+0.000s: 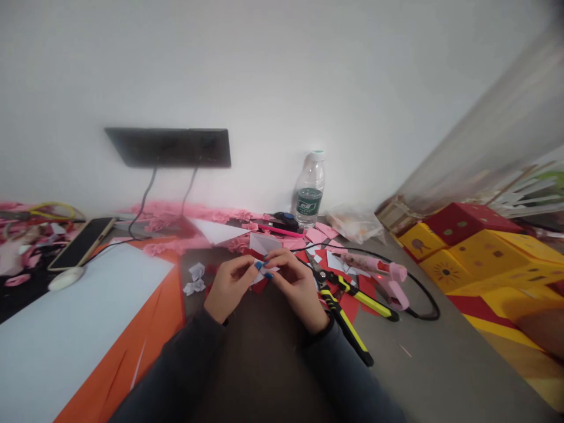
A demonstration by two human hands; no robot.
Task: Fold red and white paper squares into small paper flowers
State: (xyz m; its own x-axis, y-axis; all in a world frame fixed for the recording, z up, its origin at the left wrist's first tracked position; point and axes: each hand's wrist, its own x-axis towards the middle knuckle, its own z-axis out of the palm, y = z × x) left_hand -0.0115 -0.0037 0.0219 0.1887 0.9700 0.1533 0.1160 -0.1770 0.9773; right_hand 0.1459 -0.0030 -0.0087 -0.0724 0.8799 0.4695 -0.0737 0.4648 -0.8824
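My left hand (230,286) and my right hand (296,283) meet above the grey table, fingertips pinched together on a small piece of white paper (269,271). Fingers cover most of that piece, so its folds are hard to make out. Left of my left hand lie small crumpled white paper flowers (195,278). Beside my right hand, shears (348,311) with yellow and black handles rest with their jaws apart on red paper scraps (350,305). Behind them is a pink glue gun (383,271) with a small red light and a black cord.
A water bottle (309,197) stands against the wall. Pink paper flowers (165,214) line the back. At left lie a large white sheet (83,317), orange paper (152,323), a phone (83,242) and a mouse (66,278). Yellow and red boxes (493,258) fill the right side.
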